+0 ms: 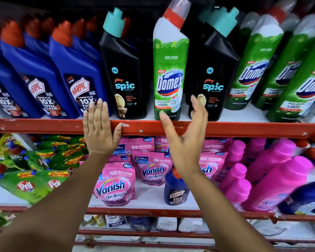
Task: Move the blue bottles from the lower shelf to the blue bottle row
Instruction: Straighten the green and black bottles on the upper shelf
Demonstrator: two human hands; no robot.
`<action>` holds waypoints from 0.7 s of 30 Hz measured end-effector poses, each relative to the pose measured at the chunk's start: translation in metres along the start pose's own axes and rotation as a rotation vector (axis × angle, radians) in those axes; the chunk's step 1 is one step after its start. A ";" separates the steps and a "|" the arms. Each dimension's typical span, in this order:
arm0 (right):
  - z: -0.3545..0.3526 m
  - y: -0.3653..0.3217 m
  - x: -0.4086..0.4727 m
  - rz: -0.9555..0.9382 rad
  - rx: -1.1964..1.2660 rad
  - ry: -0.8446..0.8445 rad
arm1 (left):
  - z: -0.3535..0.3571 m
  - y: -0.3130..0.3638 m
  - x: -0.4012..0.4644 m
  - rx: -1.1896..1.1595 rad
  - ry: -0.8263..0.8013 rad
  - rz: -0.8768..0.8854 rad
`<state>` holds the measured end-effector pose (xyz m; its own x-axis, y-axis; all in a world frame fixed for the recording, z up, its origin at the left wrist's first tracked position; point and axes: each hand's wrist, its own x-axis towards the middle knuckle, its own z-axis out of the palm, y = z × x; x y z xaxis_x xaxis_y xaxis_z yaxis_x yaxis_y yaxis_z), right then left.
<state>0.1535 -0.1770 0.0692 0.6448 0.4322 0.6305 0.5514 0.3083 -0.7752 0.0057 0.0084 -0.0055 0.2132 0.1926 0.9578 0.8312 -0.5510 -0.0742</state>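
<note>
We steady our flat, empty left hand [100, 130] against the upper shelf's red rail [225, 128] beside the blue bottle row [44, 70], while our spread, empty right hand [185, 135] hovers above 1 stray blue bottle [175, 191] standing on the lower shelf [149, 195].

Harpic row [44, 73]: you face deep blue bottles, orange-red caps, dark labels with white and red lettering.
Spic bottles [125, 75]: black, teal caps, teal lettering.
Domex bottle [168, 70]: green and white, red collar, blue logo.
Shelf edge [225, 129]: your red rail, chipped paint.
Vanish pouches [116, 186]: pink, blue lettering.
Pril pouches [31, 184]: green, red logo.
Lower-shelf bottle [175, 191]: dark blue, orange-red cap.
Bottles beside it [273, 179]: bright pink.
</note>
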 end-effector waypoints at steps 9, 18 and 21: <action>0.069 -0.017 0.055 -0.016 -0.141 0.148 | 0.000 0.000 0.000 -0.008 -0.004 0.001; 0.076 -0.023 0.049 -0.081 -0.194 0.236 | 0.002 -0.002 0.000 0.005 0.028 0.012; 0.061 -0.032 0.048 -0.149 -0.162 0.239 | 0.002 -0.001 0.000 -0.022 0.017 -0.003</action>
<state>0.1343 -0.1149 0.1220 0.6461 0.1757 0.7427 0.7136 0.2060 -0.6695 0.0058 0.0103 -0.0055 0.2019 0.1806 0.9626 0.8200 -0.5686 -0.0654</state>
